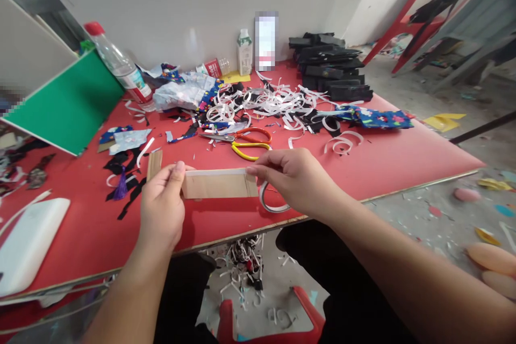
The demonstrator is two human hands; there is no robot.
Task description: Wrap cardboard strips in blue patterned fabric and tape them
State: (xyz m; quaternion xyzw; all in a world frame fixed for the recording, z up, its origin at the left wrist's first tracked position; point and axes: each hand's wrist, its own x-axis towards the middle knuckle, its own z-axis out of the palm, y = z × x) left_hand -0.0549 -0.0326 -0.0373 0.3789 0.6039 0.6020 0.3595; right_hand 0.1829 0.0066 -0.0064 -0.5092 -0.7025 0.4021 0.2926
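A flat tan strip of board [220, 187] is stretched level between my hands, just over the table's front part. My left hand [163, 204] is closed on its left end, thumb on top. A white band of tape [217, 172] runs along the strip's upper edge. At the right end, my right hand [296, 177] pinches the tape and the strip's corner. Below those fingers a narrow white tape roll [276, 209] shows, partly hidden by the hand. Behind my left hand another tan piece [154, 164] is visible. Scissors [242, 142] with red and yellow handles lie just beyond the strip.
Curled white paper strips [278, 102] and black scraps cover the red table [226, 226]. Black folded pieces [330, 62] are stacked at the back right, near patterned blue fabric [374, 117]. A plastic bottle [129, 78], a green board [68, 102] and a white device [32, 244] stand left.
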